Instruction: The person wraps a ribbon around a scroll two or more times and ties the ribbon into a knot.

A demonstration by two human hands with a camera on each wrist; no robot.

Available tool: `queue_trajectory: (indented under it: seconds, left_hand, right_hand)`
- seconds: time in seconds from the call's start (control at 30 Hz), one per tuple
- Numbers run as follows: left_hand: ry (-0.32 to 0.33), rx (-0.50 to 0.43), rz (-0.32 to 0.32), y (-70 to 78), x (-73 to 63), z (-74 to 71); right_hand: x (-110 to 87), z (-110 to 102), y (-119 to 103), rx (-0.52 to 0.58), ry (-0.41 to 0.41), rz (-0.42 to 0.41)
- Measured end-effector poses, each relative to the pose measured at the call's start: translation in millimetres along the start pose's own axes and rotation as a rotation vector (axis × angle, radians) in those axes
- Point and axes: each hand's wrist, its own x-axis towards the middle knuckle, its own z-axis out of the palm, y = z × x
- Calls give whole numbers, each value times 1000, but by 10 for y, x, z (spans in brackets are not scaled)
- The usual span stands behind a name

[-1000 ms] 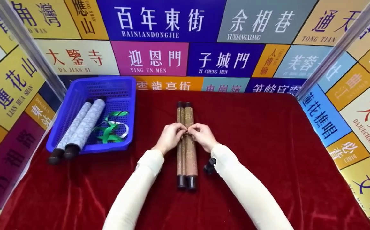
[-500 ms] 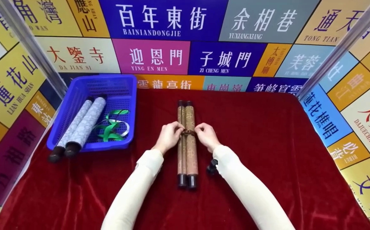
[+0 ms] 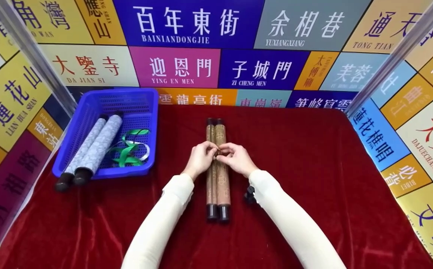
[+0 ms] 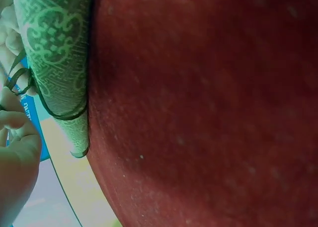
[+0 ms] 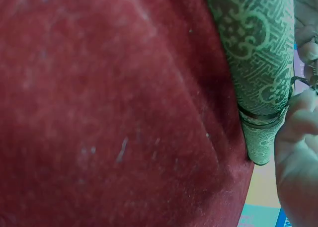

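Okay, both hands meet over the middle of the brown patterned scroll rolls [image 3: 222, 183]: two parallel rods, side by side and touching, lying lengthwise on the cloth at the centre, dark end caps [image 3: 212, 212] nearest us. We can't tell if it's one scroll or two. The left hand [image 3: 200, 157] pinches the thin dark cord [image 5: 261, 118] that goes round the rolls; the right hand [image 3: 237, 156] pinches it too, fingers curled, tips almost against the left's. Exact knot state: hidden.

Risks, in our judgement: a slack loop could slip along the smooth rolls or come undone if a fingertip lets go early. Uneven pulling could twist the rolls or slide one past the other, since nothing but cord and hands seems to keep them paired. Too hard a tug might crease the covering.

Surface: red velvet cloth [image 3: 294, 157], rumpled in front. On the left we have a blue plastic basket [image 3: 123, 172] with two blue-white scroll rolls [image 3: 100, 142], near ends poking over the rim, plus green ribbon [image 3: 127, 151] beside them. Room: sign-printed panels [image 3: 186, 22] behind and at both sides, clear corner posts [image 3: 392, 56].
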Motion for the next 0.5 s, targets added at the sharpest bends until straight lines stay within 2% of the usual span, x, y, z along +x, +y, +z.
queue_trajectory:
  seconds: [0.27, 0.5]
  left_hand:
    - [-5, -31, 2, 18, 4, 37]
    - [-8, -35, 9, 12, 8, 63]
  right_hand:
    - [2, -21, 26, 135, 37, 39]
    - [-10, -55, 42, 267, 12, 63]
